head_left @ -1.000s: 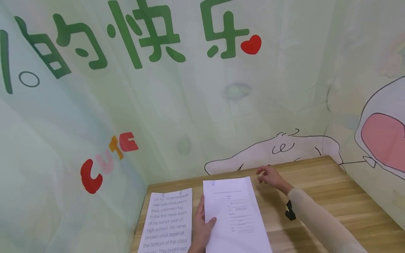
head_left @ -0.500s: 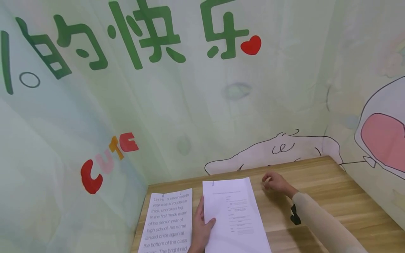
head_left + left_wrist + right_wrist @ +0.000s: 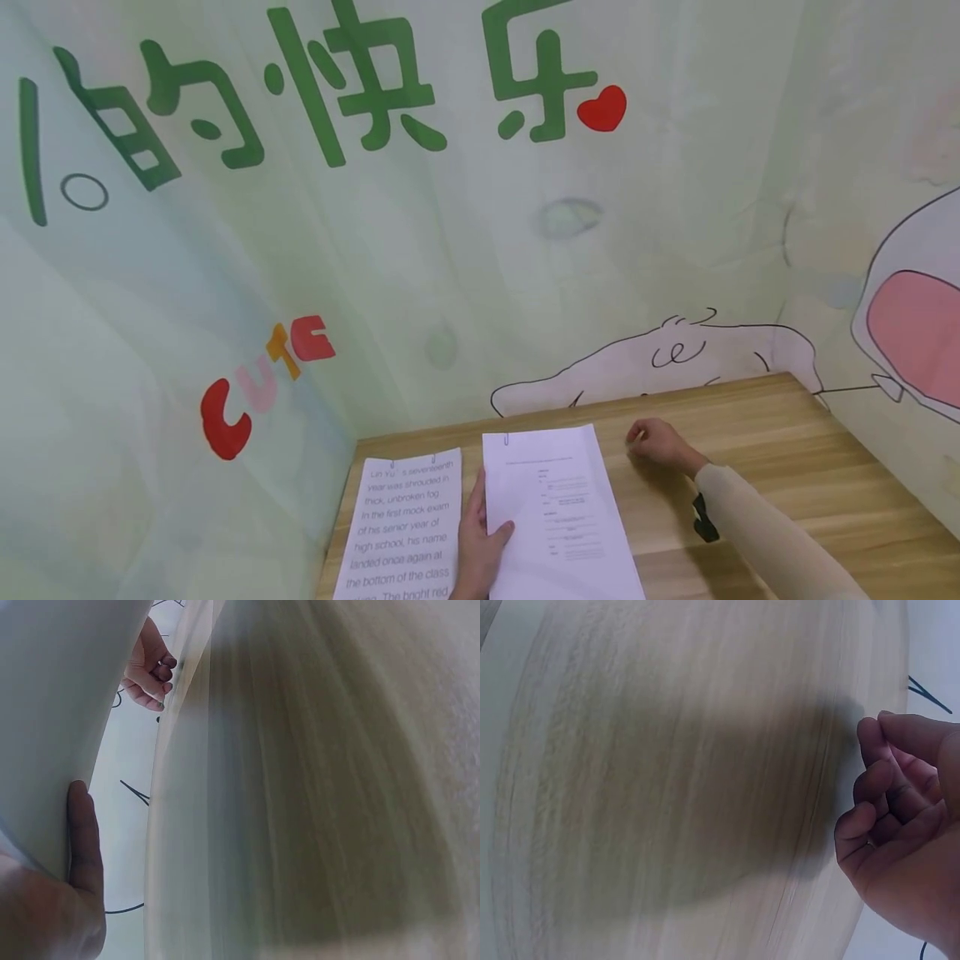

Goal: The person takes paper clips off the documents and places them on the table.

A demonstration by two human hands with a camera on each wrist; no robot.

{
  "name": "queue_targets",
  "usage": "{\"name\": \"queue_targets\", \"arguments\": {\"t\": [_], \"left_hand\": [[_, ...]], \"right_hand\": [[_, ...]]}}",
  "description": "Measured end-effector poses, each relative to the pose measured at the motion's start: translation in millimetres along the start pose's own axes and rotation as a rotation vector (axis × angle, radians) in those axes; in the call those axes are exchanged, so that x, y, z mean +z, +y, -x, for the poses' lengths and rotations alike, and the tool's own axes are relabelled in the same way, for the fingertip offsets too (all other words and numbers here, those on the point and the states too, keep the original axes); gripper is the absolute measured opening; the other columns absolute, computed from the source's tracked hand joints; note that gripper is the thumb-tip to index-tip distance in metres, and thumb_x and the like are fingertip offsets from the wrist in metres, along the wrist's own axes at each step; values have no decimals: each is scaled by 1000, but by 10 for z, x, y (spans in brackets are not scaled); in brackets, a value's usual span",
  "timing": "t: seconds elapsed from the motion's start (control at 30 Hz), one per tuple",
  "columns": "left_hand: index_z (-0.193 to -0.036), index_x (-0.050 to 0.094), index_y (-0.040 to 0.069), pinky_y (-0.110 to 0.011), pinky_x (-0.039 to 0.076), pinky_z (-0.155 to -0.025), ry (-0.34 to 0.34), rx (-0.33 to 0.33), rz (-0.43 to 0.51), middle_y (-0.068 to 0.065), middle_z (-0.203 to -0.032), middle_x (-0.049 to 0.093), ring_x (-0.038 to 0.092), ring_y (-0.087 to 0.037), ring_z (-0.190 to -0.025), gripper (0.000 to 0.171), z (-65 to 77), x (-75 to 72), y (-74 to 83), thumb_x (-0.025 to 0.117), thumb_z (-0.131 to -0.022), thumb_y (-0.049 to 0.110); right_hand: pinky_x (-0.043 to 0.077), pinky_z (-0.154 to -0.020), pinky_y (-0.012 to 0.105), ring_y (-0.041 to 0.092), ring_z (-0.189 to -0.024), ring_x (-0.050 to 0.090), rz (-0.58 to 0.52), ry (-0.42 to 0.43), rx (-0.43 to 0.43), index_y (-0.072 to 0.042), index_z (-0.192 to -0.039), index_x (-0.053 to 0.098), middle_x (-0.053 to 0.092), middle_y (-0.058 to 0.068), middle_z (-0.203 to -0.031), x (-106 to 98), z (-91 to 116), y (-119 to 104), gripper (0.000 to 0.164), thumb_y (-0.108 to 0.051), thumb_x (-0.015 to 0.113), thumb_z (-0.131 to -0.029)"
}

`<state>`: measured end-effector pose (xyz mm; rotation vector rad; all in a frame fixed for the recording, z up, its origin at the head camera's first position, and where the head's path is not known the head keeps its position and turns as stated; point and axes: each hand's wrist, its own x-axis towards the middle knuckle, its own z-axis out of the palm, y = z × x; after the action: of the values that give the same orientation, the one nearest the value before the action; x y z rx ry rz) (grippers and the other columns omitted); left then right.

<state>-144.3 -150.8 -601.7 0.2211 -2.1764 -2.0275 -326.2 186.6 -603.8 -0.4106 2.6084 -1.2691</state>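
Note:
A stack of white printed sheets (image 3: pixel 562 508) has a paper clip (image 3: pixel 506 438) at its top left edge. My left hand (image 3: pixel 483 542) grips its left side, thumb on top and fingers along the edge and underneath. The left wrist view shows the raised pages (image 3: pixel 67 690) above the left fingers (image 3: pixel 85 832). To the right of the stack, my right hand (image 3: pixel 660 442) is over the wooden table, apart from the paper. Its fingers are curled and the thumb tip meets the index fingertip (image 3: pixel 871 733); nothing shows between them.
Left of the stack lies a large-print sheet (image 3: pixel 405 517) with two clips at its top edge. Wooden table surface (image 3: pixel 765 425) extends to the right. A printed cloth wall (image 3: pixel 450 267) stands close behind the table and along both sides.
My right hand has drawn away from the stack's top right corner, a little to the right and nearer. The left hand keeps its grip on the sheets. The view has shifted slightly.

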Motion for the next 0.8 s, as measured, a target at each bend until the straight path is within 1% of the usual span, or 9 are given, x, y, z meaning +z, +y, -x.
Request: {"name": "queue_targets", "arguments": {"t": [0.1,0.2,0.3,0.47,0.57,0.67,0.8], "left_hand": [[-168,26,10,-36,59,-104,-5,16,3,-24,-169,33,53,-43,-142,102,12,2,-7,66,-79,-20],[-168,27,11,-35,56,-108,-2,12,6,-20,-172,29,51,-41,-145,102,11,6,-11,66,-79,-20],[-168,27,11,-34,55,-109,0,7,1,-18,-173,28,50,-40,-146,102,6,8,-19,66,-79,-20],[-168,27,9,-35,58,-105,2,6,8,-22,-170,33,54,-41,-142,102,2,13,-26,66,-79,-21],[-168,27,9,-38,58,-105,3,11,20,-24,-168,35,54,-41,-141,102,-4,21,-32,65,-78,-22],[-168,28,8,-41,55,-109,10,11,21,-23,-169,34,52,-41,-143,102,-7,28,-33,65,-78,-23],[-167,29,9,-45,49,-115,22,5,-1,-21,-171,30,48,-41,-147,102,-9,32,-23,66,-77,-22]], "right_hand": [[51,-65,30,19,-76,60,17,-8,12,3,-95,68,67,8,-85,7,16,-15,12,1,75,-85],[51,-65,30,19,-76,60,31,-11,23,3,-94,67,67,8,-84,7,27,-33,12,0,75,-86],[49,-64,29,18,-74,58,26,-11,44,3,-94,66,65,7,-83,9,36,-44,11,1,74,-86],[48,-62,28,17,-71,55,25,-13,54,2,-94,64,62,5,-79,32,32,-39,14,2,74,-84],[47,-60,28,17,-70,55,40,-19,65,1,-95,63,61,5,-78,43,15,-37,15,1,73,-84],[47,-60,27,18,-71,55,52,-27,88,0,-96,62,60,5,-79,40,1,-48,14,1,73,-86],[47,-61,28,19,-71,55,68,-30,93,0,-97,62,61,6,-80,32,3,-70,14,2,72,-87]]}}
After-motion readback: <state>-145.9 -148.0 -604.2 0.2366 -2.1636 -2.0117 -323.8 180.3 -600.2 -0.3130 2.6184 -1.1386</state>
